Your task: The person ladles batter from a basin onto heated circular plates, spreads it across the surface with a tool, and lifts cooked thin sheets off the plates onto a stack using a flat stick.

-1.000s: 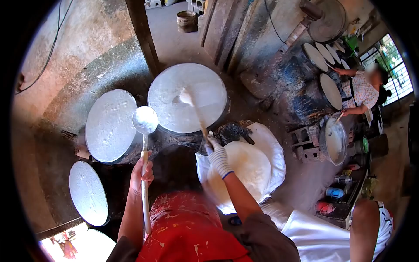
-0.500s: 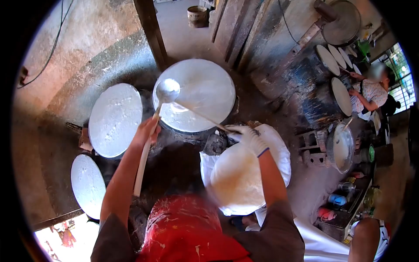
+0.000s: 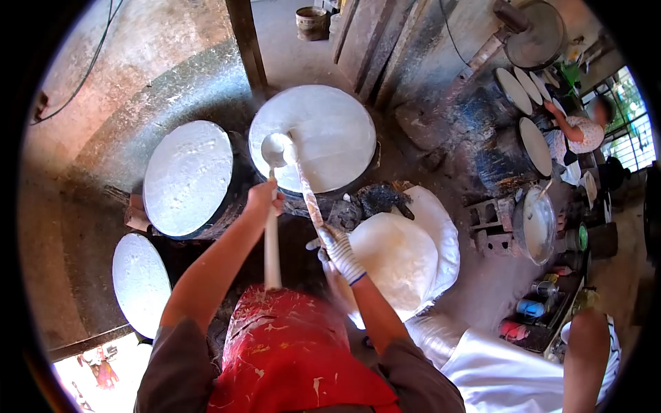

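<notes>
My left hand (image 3: 263, 201), bare, is closed around the long pale handle of a metal ladle (image 3: 275, 149). The ladle's bowl hangs over the near part of a large round surface (image 3: 337, 127) coated in white. A white-and-grey glove covers my right hand (image 3: 341, 255), which grips a long stick (image 3: 308, 189) smeared with white. Its upper end lies beside or against the ladle's bowl; I cannot tell whether they touch. Just right of the glove is a round pile of whitish sheets (image 3: 396, 258) on white cloth or plastic.
Two more white-coated rounds, one large (image 3: 189, 179) and one lower (image 3: 141, 286), stand on the left. On the right are a pan (image 3: 536, 224) of pale liquid, concrete blocks (image 3: 492, 244) and a seated person (image 3: 582, 134). Another person's leg (image 3: 586, 358) is at lower right.
My right hand has swung left and down from above the sheet pile, bringing the stick steeper and beside the ladle. My left hand and the ladle have shifted right.
</notes>
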Motion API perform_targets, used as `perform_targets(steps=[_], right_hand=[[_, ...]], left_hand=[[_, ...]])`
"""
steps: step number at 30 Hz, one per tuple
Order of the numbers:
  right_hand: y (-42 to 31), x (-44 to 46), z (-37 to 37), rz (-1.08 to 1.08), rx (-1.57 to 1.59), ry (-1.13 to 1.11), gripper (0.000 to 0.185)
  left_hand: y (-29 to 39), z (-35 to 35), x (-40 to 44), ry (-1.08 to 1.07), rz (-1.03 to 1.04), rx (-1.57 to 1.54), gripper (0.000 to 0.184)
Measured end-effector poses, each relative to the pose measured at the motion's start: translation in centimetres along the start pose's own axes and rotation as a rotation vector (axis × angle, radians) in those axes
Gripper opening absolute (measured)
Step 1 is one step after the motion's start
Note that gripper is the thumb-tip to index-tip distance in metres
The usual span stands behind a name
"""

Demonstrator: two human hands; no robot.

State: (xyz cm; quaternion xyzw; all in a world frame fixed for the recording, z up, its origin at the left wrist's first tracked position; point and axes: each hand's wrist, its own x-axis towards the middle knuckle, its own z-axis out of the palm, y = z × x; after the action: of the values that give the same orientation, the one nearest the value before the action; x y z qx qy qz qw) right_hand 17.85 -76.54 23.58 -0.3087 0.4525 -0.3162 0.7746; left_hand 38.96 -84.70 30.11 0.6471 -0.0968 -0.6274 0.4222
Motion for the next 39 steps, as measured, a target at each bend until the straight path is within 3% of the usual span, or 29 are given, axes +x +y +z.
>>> perform_targets(steps=[1, 4, 7, 8, 9, 11, 15, 16, 17, 19, 20, 21, 23, 25, 27, 29, 31, 33, 35, 37, 39], right_hand=[[1.1, 0.9, 0.6, -0.008, 0.084, -0.031, 0.038], [3.6, 2.1, 3.9, -0.692, -0.746, 0.272, 0.039], [1.8, -2.2, 6.2, -0.656, -1.164, 0.473, 0.039], [2.3, -4.1, 5.5, -0.570, -1.333, 0.454, 0.039], [4.0, -4.2, 4.4, -0.905, -1.031, 0.407, 0.041], [2.9, -3.6, 2.9, -0.842, -1.012, 0.436, 0.041], [0.3, -1.3, 2.9, -0.617, -0.914, 0.521, 0.043], [-0.5, 0.7, 5.0, -0.475, -1.091, 0.428, 0.044], [-0.7, 1.5, 6.2, -0.321, -1.262, 0.328, 0.045], [0.8, 4.2, 3.6, -0.524, -1.219, 0.393, 0.045], [0.7, 6.2, 1.0, -0.817, -1.144, 0.478, 0.042], [-0.8, 6.5, -0.6, -0.641, -0.887, 0.565, 0.040], [-4.2, 4.4, 1.7, -0.375, -1.137, 0.464, 0.037], [-3.7, 5.1, 1.0, -0.558, -1.398, 0.195, 0.036], [-3.5, 5.3, -1.0, -0.620, -1.032, 0.323, 0.039], [-1.5, 5.0, -4.2, -0.778, -1.077, 0.348, 0.037], [-0.9, 1.6, -2.9, -0.900, -1.088, 0.076, 0.036], [-0.4, -0.4, -1.2, -0.640, -0.733, 0.197, 0.038], [3.8, 0.4, -3.3, -0.620, -1.034, 0.252, 0.035], [6.1, 0.8, -0.4, -0.781, -1.084, -0.015, 0.029], [5.6, 0.7, 7.2, -0.559, -1.001, -0.139, 0.024]], left_hand=[[-0.6, 0.7, 0.3, 0.020, -0.076, -0.154, 0.021], [0.4, 2.8, -1.4, -0.249, -0.218, -0.696, 0.019], [4.8, 2.1, -2.9, -0.704, -0.383, -1.049, 0.019], [6.6, 1.5, -4.0, -0.735, -0.346, -1.062, 0.024], [7.6, 0.5, -4.3, -0.804, -0.188, -1.007, 0.026], [9.3, -2.1, -4.1, -0.948, -0.074, -0.951, 0.028], [9.3, -6.9, -5.2, -1.065, -0.053, -0.931, 0.031], [8.7, -7.8, -5.7, -1.073, -0.039, -0.951, 0.034], [7.6, -8.9, -6.6, -1.076, -0.030, -0.975, 0.037], [5.0, -11.5, -8.5, -0.996, -0.003, -1.013, 0.038], [3.9, -12.5, -10.2, -0.880, 0.008, -0.991, 0.035], [2.6, -13.3, -12.0, -0.763, 0.023, -0.978, 0.032], [-0.6, -14.9, -14.4, -0.681, 0.002, -1.019, 0.033], [-4.4, -16.2, -16.1, -0.581, 0.047, -1.026, 0.034], [-8.0, -17.5, -17.9, -0.521, 0.072, -1.082, 0.036], [-10.9, -17.7, -19.8, -0.469, 0.142, -1.152, 0.038], [-13.9, -18.8, -22.6, -0.473, 0.182, -1.206, 0.038], [-16.6, -19.2, -25.4, -0.504, 0.216, -1.326, 0.040], [-18.6, -19.5, -28.5, -0.405, 0.271, -1.323, 0.038], [-20.4, -20.1, -30.4, -0.306, 0.325, -1.284, 0.037], [-21.7, -20.0, -33.8, -0.194, 0.431, -1.316, 0.035]])
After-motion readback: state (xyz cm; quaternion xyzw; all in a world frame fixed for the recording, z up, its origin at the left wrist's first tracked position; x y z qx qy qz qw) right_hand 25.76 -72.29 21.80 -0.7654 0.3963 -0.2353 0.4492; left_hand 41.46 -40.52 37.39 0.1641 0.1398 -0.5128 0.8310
